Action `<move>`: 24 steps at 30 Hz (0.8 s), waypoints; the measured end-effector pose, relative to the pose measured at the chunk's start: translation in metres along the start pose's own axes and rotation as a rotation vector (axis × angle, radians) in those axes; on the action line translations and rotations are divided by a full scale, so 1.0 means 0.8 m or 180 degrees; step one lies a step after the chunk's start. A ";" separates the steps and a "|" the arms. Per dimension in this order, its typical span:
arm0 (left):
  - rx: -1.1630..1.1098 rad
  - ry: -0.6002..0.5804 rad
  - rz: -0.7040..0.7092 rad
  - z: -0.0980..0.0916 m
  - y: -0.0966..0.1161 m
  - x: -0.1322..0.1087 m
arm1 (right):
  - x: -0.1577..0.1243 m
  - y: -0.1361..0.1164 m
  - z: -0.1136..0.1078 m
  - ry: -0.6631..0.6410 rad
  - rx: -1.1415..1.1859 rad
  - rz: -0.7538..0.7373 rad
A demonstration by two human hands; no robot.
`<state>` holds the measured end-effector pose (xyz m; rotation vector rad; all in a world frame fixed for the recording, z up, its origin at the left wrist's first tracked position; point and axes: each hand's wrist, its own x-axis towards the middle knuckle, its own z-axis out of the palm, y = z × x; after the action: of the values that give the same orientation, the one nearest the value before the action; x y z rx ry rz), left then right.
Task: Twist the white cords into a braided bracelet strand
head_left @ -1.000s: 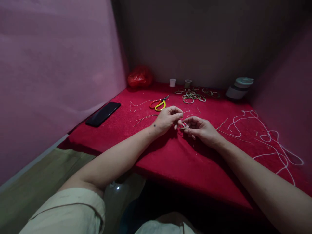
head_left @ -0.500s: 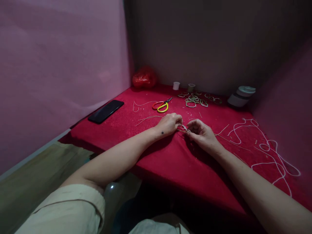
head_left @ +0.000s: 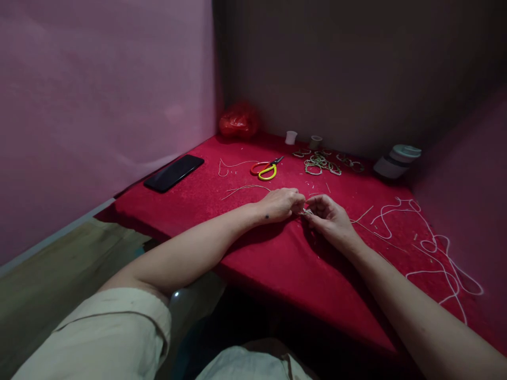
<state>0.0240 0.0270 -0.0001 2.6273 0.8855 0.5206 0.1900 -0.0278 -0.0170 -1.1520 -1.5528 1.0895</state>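
My left hand (head_left: 283, 203) and right hand (head_left: 329, 221) pinch cord (head_left: 307, 211).
Far-edge loops (head_left: 319, 161) on the surface (head_left: 277, 258) look finished; this doesn't.

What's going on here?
A person pinches a bit of thin cord between the left hand and right hand, close together at the red table; the fingers hide the detail. The scissors lie unheld beyond the left hand. A pile of loops lies farther back, and loose white cord sprawls on the right.
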 end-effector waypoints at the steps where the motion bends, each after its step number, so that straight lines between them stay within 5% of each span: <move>1: -0.0032 0.0001 0.0014 0.001 -0.001 0.000 | 0.000 0.000 0.000 0.0003 0.0011 0.0011; 24: -0.0235 0.0149 -0.0117 0.013 -0.002 0.005 | 0.008 0.001 0.006 0.0120 0.0018 0.0254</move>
<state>0.0307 0.0284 -0.0092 2.5372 0.9092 0.5959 0.1843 -0.0216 -0.0183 -1.2331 -1.4847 1.1174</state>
